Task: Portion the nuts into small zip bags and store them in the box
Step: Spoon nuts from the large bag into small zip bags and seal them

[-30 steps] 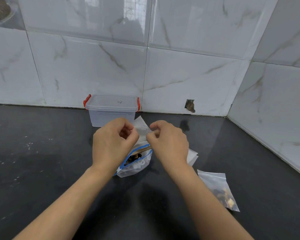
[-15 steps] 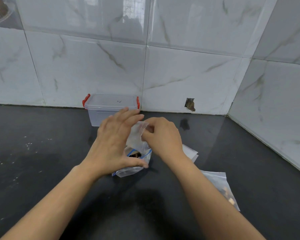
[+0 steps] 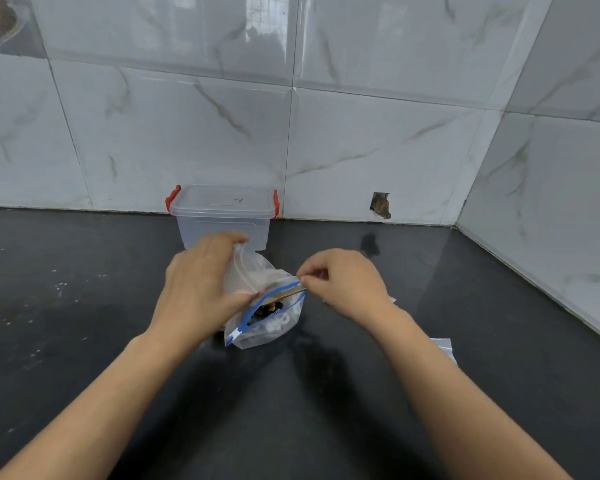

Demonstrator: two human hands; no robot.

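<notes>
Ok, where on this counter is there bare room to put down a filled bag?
Bare dark countertop left of the left hand, and between the forearms. Crowded centre: blue-zip nut bag, lidded clear plastic box, flat bags by the right forearm.

You're working at a dark, glossy countertop (image 3: 84, 306) flecked with pale specks on its left, backed by white marble-veined wall tiles (image 3: 187, 133) that turn a corner at your right, with a small ragged hole (image 3: 380, 205) just above the counter's edge.

walls (image 3: 187, 133): white marble tile, glossy | counter (image 3: 66, 306): dark, speckled
</notes>
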